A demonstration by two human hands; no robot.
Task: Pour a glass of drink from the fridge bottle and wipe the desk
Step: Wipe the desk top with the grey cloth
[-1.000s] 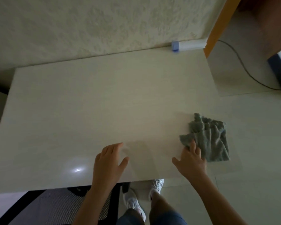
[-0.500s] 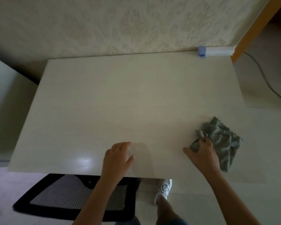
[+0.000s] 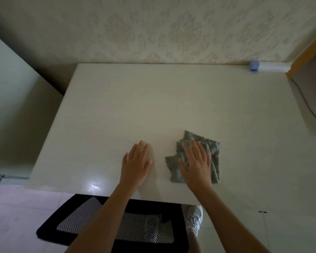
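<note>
Right hand [image 3: 196,166] lay flat, fingers spread, pressing on the grey cloth [image 3: 206,152] at the near right of the tabletop [image 3: 153,106]. Left hand [image 3: 136,164] rested open, palm down, just left of the cloth, not touching it. Black mesh chair [image 3: 106,225] stood under the near edge. White-blue object [image 3: 263,66] sat at the far right by the patterned wall [image 3: 153,24].

A pale cream, rectangular desk with a smooth, faintly grained top [image 3: 153,110] stands with its far edge against the wall. A crumpled grey terry cloth [image 3: 212,152] lies on its near right part. A flat right hand [image 3: 196,166] presses on the cloth; a flat left hand [image 3: 135,164] rests on the bare top just beside it. A small blue-and-white object [image 3: 263,66] sits at the far right corner.
</note>
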